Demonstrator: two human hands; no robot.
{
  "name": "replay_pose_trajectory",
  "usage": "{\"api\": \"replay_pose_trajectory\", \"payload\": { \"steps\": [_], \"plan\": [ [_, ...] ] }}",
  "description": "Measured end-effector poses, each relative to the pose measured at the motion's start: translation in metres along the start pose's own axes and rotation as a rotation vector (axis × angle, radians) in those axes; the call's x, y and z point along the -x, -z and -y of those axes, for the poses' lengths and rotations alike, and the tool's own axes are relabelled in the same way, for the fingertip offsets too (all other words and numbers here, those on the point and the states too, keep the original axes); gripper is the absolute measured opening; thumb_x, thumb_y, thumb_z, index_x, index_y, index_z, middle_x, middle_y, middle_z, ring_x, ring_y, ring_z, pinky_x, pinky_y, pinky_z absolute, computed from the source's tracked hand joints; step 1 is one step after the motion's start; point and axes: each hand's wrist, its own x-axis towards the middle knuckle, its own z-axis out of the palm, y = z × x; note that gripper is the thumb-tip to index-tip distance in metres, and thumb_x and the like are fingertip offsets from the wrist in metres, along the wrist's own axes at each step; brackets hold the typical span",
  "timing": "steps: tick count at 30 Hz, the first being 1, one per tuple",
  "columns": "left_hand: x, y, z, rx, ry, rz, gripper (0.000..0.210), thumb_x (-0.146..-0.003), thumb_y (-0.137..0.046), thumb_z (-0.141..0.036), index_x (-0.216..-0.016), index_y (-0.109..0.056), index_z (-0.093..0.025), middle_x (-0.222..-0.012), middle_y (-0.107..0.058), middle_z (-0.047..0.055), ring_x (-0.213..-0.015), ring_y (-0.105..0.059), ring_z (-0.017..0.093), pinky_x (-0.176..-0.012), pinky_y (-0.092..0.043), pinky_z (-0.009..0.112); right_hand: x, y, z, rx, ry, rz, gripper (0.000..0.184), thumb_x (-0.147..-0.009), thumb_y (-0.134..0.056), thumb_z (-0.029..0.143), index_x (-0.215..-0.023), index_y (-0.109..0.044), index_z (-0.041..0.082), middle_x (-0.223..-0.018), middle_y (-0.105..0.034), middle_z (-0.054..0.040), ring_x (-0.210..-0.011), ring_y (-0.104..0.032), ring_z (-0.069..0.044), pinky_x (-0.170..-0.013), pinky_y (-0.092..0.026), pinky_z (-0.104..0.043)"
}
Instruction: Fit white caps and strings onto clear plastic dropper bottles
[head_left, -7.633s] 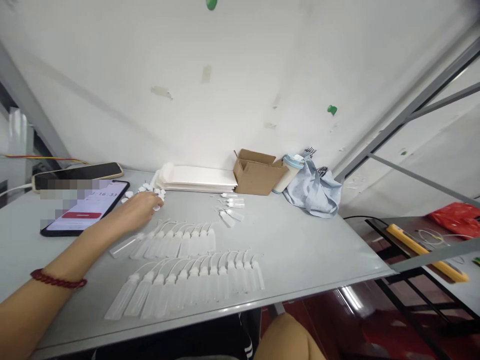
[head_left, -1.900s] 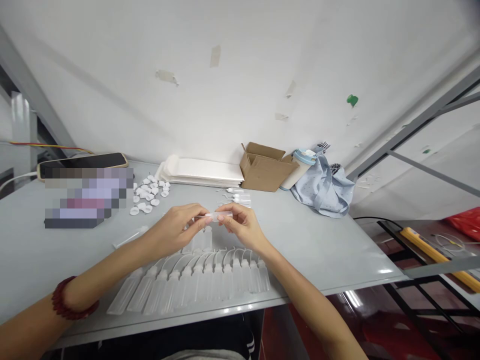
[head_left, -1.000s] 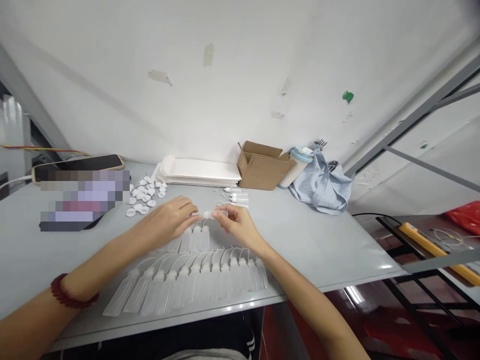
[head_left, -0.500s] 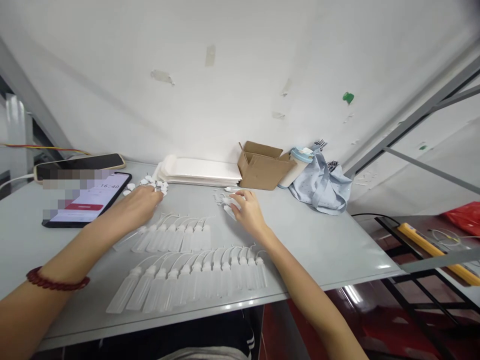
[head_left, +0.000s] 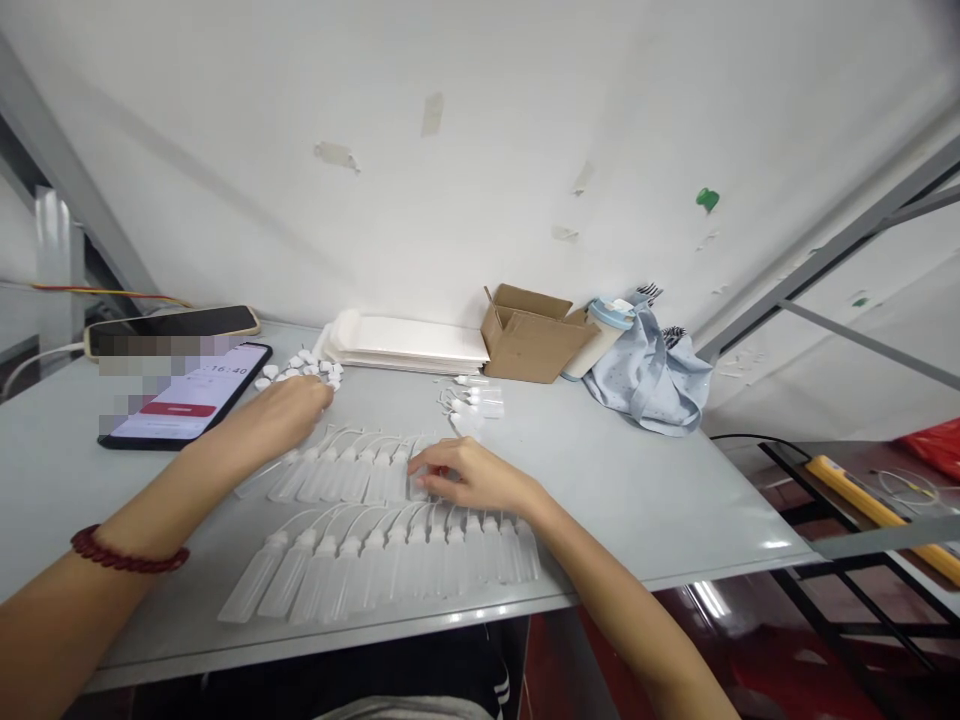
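Two rows of translucent plastic squeeze bottles lie on the table, each with a thin curved nozzle: a front row [head_left: 375,570] and a back row [head_left: 345,475]. My right hand [head_left: 476,475] is at the right end of the back row, thumb and fingers closed about a squeeze bottle [head_left: 417,488] that they partly cover. Behind it lies a small loose group of similar bottles [head_left: 484,402]. My left hand [head_left: 289,410] rests with curled fingers beside a pile of small white caps [head_left: 306,364]; its fingertips are mostly hidden, and what they hold does not show.
A phone [head_left: 210,385] lies at the left, with another phone [head_left: 172,330] behind it. Along the wall are a stack of white sheets [head_left: 412,345], an open cardboard box [head_left: 529,345], a cup with a blue lid [head_left: 600,335] and a light-blue cloth bag [head_left: 649,380].
My right hand has come from the loose bottles toward me and to the left, to the back row's right end. My left hand has stayed by the caps. The view has shifted slightly.
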Motion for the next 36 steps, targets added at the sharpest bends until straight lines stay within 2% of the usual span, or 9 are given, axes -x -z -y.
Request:
{"api": "replay_pose_trajectory", "payload": {
  "steps": [4,8,16,19,22,25,28,32,36],
  "plan": [
    [-0.001,-0.002,0.0,-0.071,-0.003,0.065,0.017,-0.081,-0.046,-0.011,-0.081,-0.063,-0.012,-0.082,-0.066,0.014,-0.078,-0.059,0.027,-0.065,-0.037,0.031,-0.001,0.002,-0.001,0.022,-0.052,0.067,0.021,-0.095,-0.05,0.021,-0.107,-0.066,0.016,-0.081,-0.067,-0.0025,-0.066,-0.057,-0.012,-0.067,-0.044,-0.025],
    [-0.001,-0.005,0.002,-0.092,-0.011,0.091,0.026,-0.08,-0.044,-0.008,-0.095,-0.065,-0.01,-0.098,-0.068,0.017,-0.093,-0.061,0.03,-0.076,-0.042,0.035,-0.001,0.004,0.002,0.054,-0.023,0.078,0.021,-0.097,-0.049,0.025,-0.105,-0.066,0.017,-0.086,-0.065,-0.0044,-0.075,-0.057,-0.014,-0.073,-0.045,-0.025],
    [-0.004,0.001,-0.005,-0.098,-0.019,0.063,0.02,-0.082,-0.042,-0.02,-0.078,-0.061,-0.015,-0.086,-0.065,0.015,-0.085,-0.062,0.03,-0.073,-0.045,0.037,0.002,0.0,-0.005,0.2,-0.002,-0.111,0.025,-0.097,-0.049,0.035,-0.11,-0.062,0.02,-0.091,-0.06,-0.0062,-0.083,-0.056,-0.016,-0.078,-0.046,-0.03],
    [-0.002,0.009,-0.021,0.029,-0.007,0.006,0.025,-0.085,-0.042,-0.035,-0.088,-0.061,-0.019,-0.092,-0.068,0.011,-0.088,-0.063,0.027,-0.076,-0.046,0.035,0.002,0.0,-0.007,0.247,0.055,-0.189,0.024,-0.097,-0.049,0.034,-0.109,-0.062,0.019,-0.096,-0.058,-0.008,-0.089,-0.055,-0.018,-0.08,-0.047,-0.03],
    [0.004,0.016,-0.039,0.318,-0.005,-0.016,0.032,-0.081,-0.049,-0.05,-0.089,-0.061,-0.021,-0.087,-0.071,0.006,-0.081,-0.064,0.024,-0.074,-0.048,0.031,0.001,-0.001,-0.008,0.259,0.09,-0.25,0.018,-0.097,-0.045,0.025,-0.103,-0.061,0.018,-0.095,-0.06,-0.0089,-0.09,-0.055,-0.019,-0.079,-0.047,-0.032],
    [0.009,0.019,-0.051,0.477,-0.068,0.08,0.034,-0.079,-0.055,-0.053,-0.084,-0.064,-0.021,-0.078,-0.07,0.003,-0.072,-0.062,0.02,-0.065,-0.046,0.027,0.0,-0.001,-0.007,0.201,0.118,-0.33,0.016,-0.096,-0.043,0.017,-0.096,-0.059,0.019,-0.095,-0.062,-0.0087,-0.091,-0.055,-0.019,-0.08,-0.047,-0.033],
    [0.01,0.018,-0.056,0.553,-0.136,0.175,0.035,-0.08,-0.057,-0.053,-0.082,-0.067,-0.02,-0.069,-0.066,0.0,-0.064,-0.058,0.017,-0.059,-0.042,0.024,0.0,0.0,-0.002,0.061,0.081,-0.382,0.011,-0.095,-0.047,0.02,-0.093,-0.059,0.02,-0.093,-0.063,-0.0064,-0.087,-0.056,-0.018,-0.078,-0.047,-0.032],
    [0.01,0.015,-0.062,0.632,-0.129,0.136,0.036,-0.082,-0.055,-0.053,-0.088,-0.071,-0.021,-0.061,-0.058,-0.002,-0.057,-0.049,0.013,-0.053,-0.038,0.022,0.001,0.002,0.009,-0.189,-0.075,-0.352,0.011,-0.092,-0.053,0.03,-0.089,-0.058,0.02,-0.086,-0.063,-0.0025,-0.076,-0.056,-0.014,-0.067,-0.046,-0.027],
    [0.011,0.016,-0.069,0.662,-0.133,0.098,0.037,-0.084,-0.052,-0.05,-0.1,-0.071,-0.022,-0.066,-0.059,-0.002,-0.056,-0.045,0.012,-0.052,-0.037,0.022,0.001,0.005,0.013,-0.362,-0.094,-0.309,0.01,-0.09,-0.057,0.03,-0.088,-0.055,0.02,-0.086,-0.065,-0.0015,-0.08,-0.058,-0.014,-0.07,-0.044,-0.026]
  ]
}}
